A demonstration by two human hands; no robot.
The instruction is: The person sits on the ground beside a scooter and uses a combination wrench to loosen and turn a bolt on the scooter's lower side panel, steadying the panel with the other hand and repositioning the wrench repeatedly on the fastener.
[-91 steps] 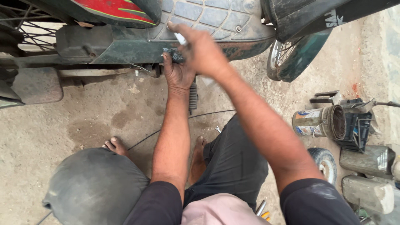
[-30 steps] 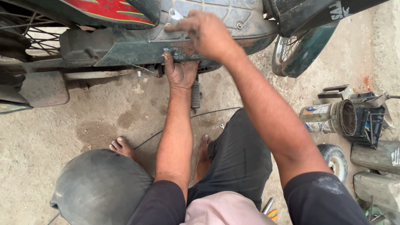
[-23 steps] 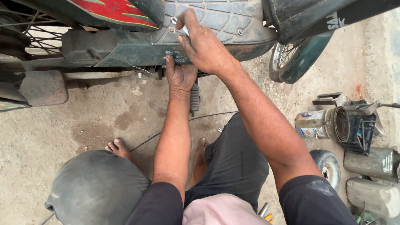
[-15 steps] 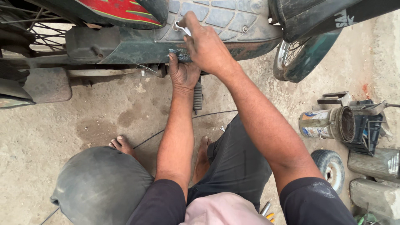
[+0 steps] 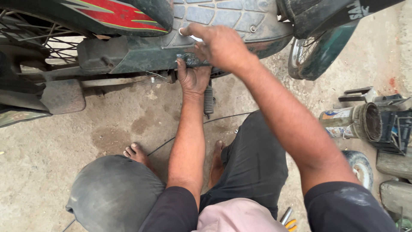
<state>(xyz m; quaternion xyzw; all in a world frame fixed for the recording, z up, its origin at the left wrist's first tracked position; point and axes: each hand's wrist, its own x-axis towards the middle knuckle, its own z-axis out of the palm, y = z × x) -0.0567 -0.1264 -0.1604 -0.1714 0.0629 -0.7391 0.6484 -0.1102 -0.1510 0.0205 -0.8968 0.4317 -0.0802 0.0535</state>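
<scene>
Head view: near the knees lay a deflated inner tube point(image 5: 113, 193). Left hand point(image 5: 194, 78) clenched the motorcycle's lower frame edge point(image 5: 141, 58); right hand point(image 5: 221, 45) pinched a small silvery tool point(image 5: 195, 38) against the footboard point(image 5: 231, 17). Risk: tool slips, fingers scrape.

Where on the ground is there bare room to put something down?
Bare concrete lies between the footrest and the dark inner tube. The corner with the tin can and small wheel is crowded.
</scene>
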